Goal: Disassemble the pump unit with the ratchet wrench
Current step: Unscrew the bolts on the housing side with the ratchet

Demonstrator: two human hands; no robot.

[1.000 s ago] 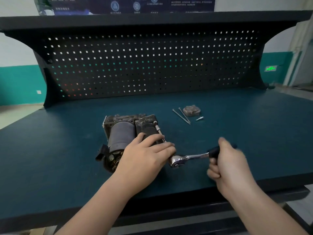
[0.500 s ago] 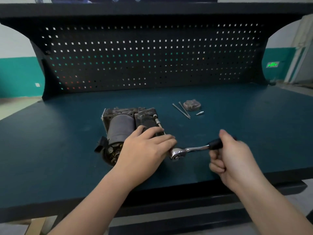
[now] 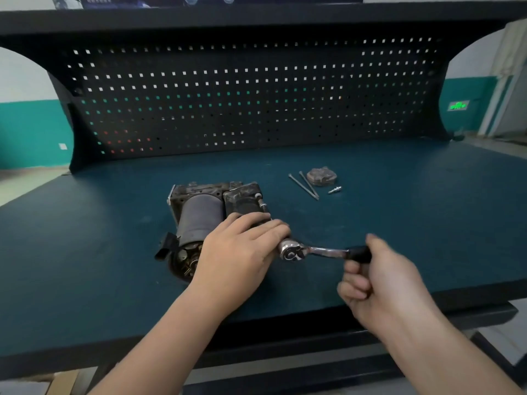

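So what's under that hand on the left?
The left hand rests on the pump unit, its fingers reaching the ratchet wrench head. The pump's near right part and the wrench's extension shaft are hidden beneath it.

No legible text: green illuminated sign (image 3: 458,105) on the teal wall band at right of frame and dark poster (image 3: 199,0) along the top edge both too blurred to read.

Dark pegboard (image 3: 256,104) behind a teal bench top (image 3: 399,218) (green sign (image 3: 458,105) at right).
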